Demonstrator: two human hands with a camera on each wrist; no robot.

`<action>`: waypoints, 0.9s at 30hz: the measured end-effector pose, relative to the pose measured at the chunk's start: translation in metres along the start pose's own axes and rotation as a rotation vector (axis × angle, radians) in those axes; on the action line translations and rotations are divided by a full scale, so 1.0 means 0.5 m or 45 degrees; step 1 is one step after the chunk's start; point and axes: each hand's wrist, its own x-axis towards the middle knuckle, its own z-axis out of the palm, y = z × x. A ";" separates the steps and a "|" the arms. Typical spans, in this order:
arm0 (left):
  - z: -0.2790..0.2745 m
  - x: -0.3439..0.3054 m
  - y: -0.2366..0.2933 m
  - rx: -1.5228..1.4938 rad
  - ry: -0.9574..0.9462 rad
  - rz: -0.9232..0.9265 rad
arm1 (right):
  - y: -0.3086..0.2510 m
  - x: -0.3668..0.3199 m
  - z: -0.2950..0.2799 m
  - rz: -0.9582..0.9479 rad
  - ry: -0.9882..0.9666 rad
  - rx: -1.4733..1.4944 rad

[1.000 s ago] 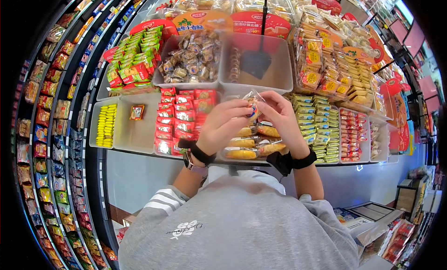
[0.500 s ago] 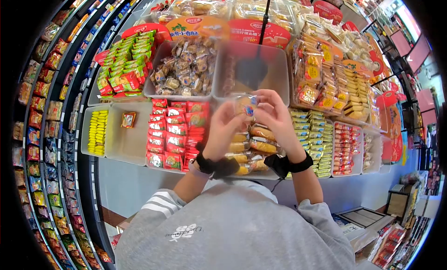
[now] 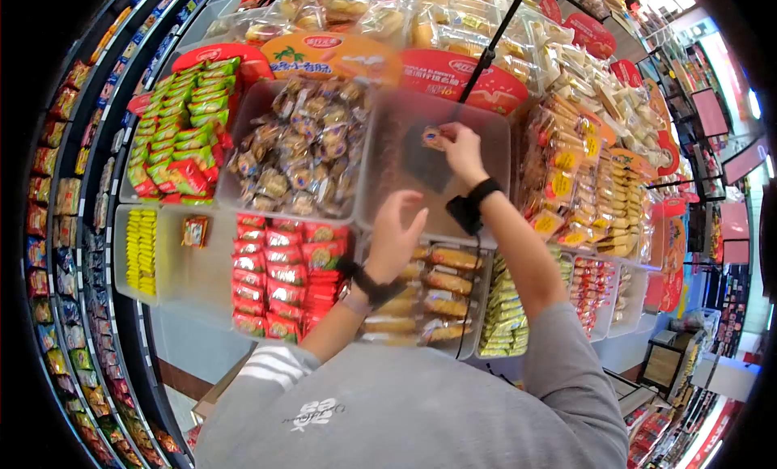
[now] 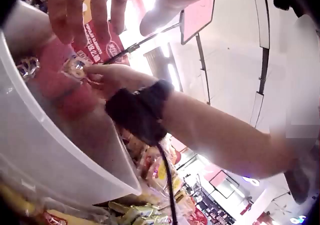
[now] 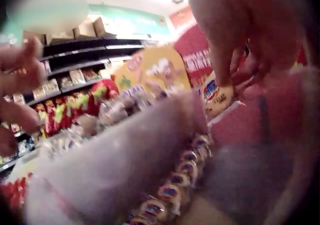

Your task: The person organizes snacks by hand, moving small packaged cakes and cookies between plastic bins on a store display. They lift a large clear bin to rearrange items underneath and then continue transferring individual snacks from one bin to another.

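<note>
My right hand (image 3: 464,153) pinches a round wrapped biscuit (image 3: 431,138) with a blue and red mark on its clear wrapper. It holds the biscuit over the clear plastic bin (image 3: 490,206) in the back row. In the right wrist view a row of similar wrapped biscuits (image 5: 170,197) stands along that bin's left wall, below the held one. My left hand (image 3: 394,236) has nothing in it, its fingers loosely spread near the bin's front. Below it lie long wrapped pastries (image 3: 449,283) in a front bin.
Left of the bin stands another full of loose wrapped biscuits (image 3: 303,149). Red packets (image 3: 271,267) fill a front bin, and yellow-labelled packs (image 3: 566,178) stand at the right. A black pole (image 3: 494,44) rises behind the bin, under red sign cards (image 3: 465,79).
The hands have separated. My right hand has carried the biscuit forward over the back bin, while the left has let go and lowered toward me. The head view has shifted.
</note>
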 end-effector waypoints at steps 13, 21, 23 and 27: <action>-0.002 0.032 -0.038 0.070 -0.059 -0.036 | 0.174 0.090 0.181 -0.003 0.165 -0.012; -0.156 0.053 -0.015 0.873 0.290 0.116 | 0.065 0.079 0.093 0.109 0.129 -0.132; -0.186 0.049 -0.047 1.106 0.330 -0.031 | 0.041 0.069 0.085 -0.014 0.100 -0.157; -0.196 0.042 -0.098 1.147 0.245 -0.203 | -0.066 0.025 0.075 -0.112 0.012 0.023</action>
